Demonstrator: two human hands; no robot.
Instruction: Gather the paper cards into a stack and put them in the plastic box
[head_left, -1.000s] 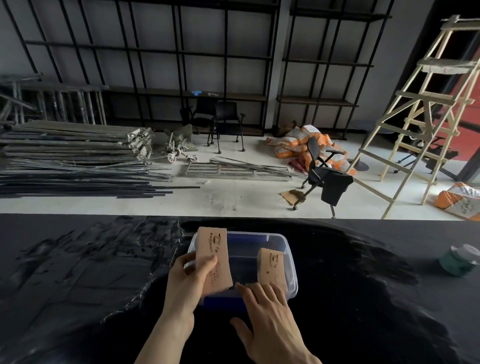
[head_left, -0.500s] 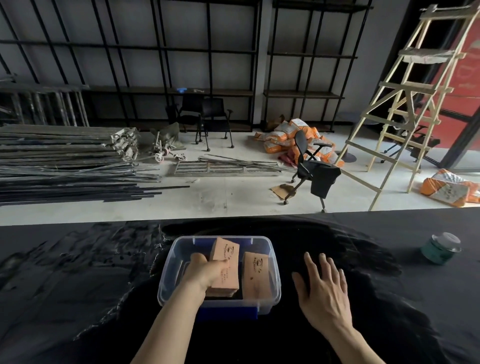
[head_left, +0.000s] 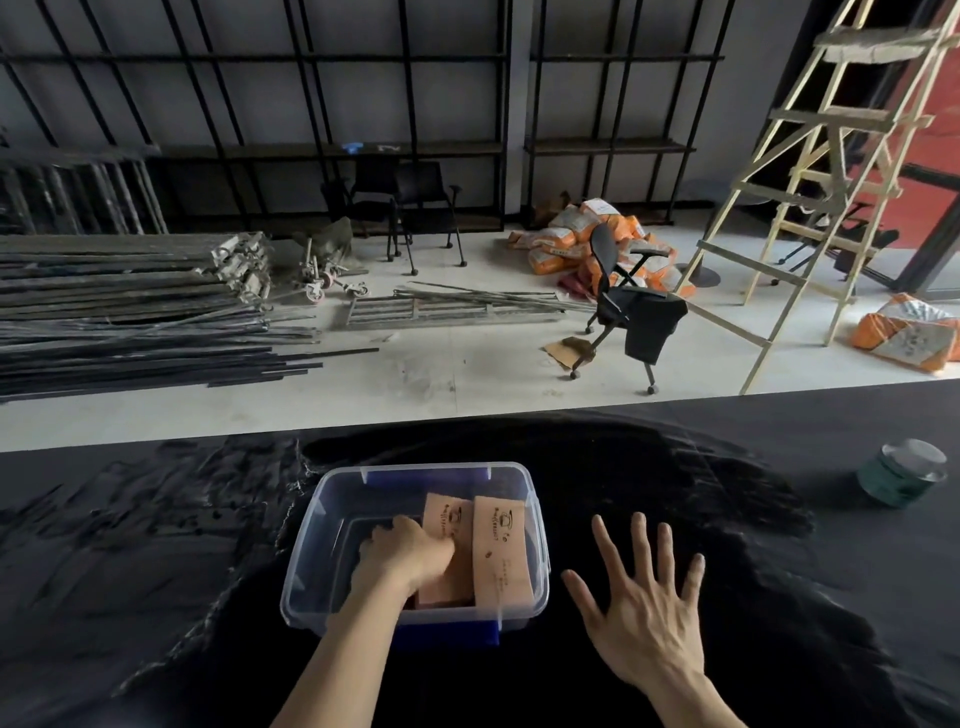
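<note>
A clear plastic box with blue latches stands on the black table. Inside it lie two stacks of tan paper cards side by side. My left hand reaches down into the box and grips the left stack of cards, pressing it toward the box floor. The right stack of cards rests against the right wall of the box. My right hand hovers flat with fingers spread over the table just right of the box, holding nothing.
A green jar with a clear lid stands on the black table at the far right. Beyond the table's far edge is a floor with metal bars, chairs, sacks and a wooden ladder.
My left hand has lowered its stack of cards from above the rim down into the box. My right hand let go of the right stack and moved out to the right of the box.
</note>
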